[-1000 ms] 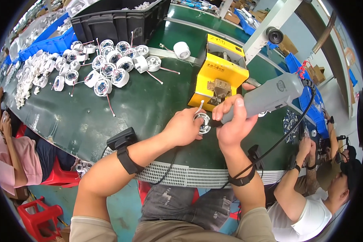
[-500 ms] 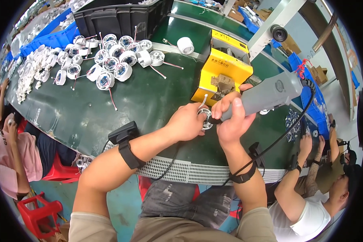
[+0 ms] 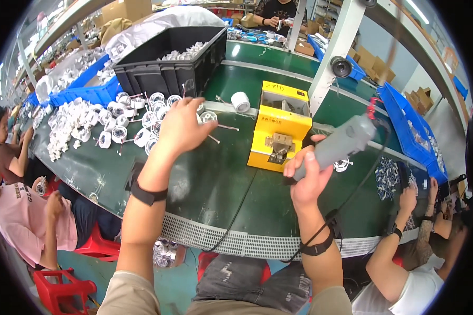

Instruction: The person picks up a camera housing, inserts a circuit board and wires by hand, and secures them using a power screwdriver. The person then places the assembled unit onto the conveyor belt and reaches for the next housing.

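My left hand [image 3: 183,127] reaches over the far edge of a group of white round housings [image 3: 119,132], fingers spread and thumb out to the right. Some of the housings have thin wires trailing from them, and the hand hides part of the group. In my right hand [image 3: 309,178] is a grey electric screwdriver [image 3: 340,140], tilted with its lower end toward the table; its tip is hard to make out. Just left of the screwdriver stands a yellow box-shaped machine [image 3: 278,126] with a metal fitting on its front.
A black crate [image 3: 168,73] with white parts stands behind the group, beside a blue bin [image 3: 86,92]. A lone white housing [image 3: 240,102] lies farther back. To the right are a metal-coloured ring part [image 3: 342,164], a pile of small parts [image 3: 387,178] and other people's hands.
My left hand has left the screwdriver's tip, where it held a round housing, and moved left to the group. The screwdriver stays in my right hand. The view has tilted up.
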Demonstrator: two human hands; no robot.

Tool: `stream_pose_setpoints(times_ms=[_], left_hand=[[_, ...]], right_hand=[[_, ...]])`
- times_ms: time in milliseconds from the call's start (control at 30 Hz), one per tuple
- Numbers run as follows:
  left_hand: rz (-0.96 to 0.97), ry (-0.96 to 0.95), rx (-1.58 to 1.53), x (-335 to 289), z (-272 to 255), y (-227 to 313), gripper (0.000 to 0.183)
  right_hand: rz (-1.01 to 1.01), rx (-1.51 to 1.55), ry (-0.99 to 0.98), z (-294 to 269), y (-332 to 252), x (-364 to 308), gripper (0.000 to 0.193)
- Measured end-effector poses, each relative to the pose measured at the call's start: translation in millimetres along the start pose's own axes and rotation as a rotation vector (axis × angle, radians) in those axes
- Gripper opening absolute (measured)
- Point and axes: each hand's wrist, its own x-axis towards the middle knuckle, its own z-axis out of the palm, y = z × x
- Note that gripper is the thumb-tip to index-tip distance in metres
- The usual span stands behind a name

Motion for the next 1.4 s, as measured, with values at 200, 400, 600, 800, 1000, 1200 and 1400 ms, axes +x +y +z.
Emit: stream_pose_setpoints(times_ms=[200,400,600,800,1000,1200,1400], left_hand=[[-0.386,-0.218,-0.011,113,95,18,0.059],[-0.23,-0.267,-0.159,105,136,7,0.048],[0.245,0.331,-0.207,25,73,7,0.034],[0.405,0.47,-0.23,-53,35,11,0.05],[0.459,0.52,-0.299,-78,21,20,0.056],[0.343,0.218,-0.251,-104,-1,24,0.045],[0.004,0.353,0.045,-171,-46,-66,0.04]], right_hand=[[0.047,-0.306,-0.074,-1,14,-6,0.036],[0.092,-0.368,-0.036,-7,17,-5,0.038],[0.015,-0.361,-0.005,-6,10,0,0.037],[0.034,-0.357,-0.031,-2,13,-2,0.037],[0.036,-0.342,-0.034,0,14,-3,0.037],[0.097,-0.411,-0.04,-11,18,-2,0.039],[0.002,-0.554,-0.188,2,15,5,0.043]])
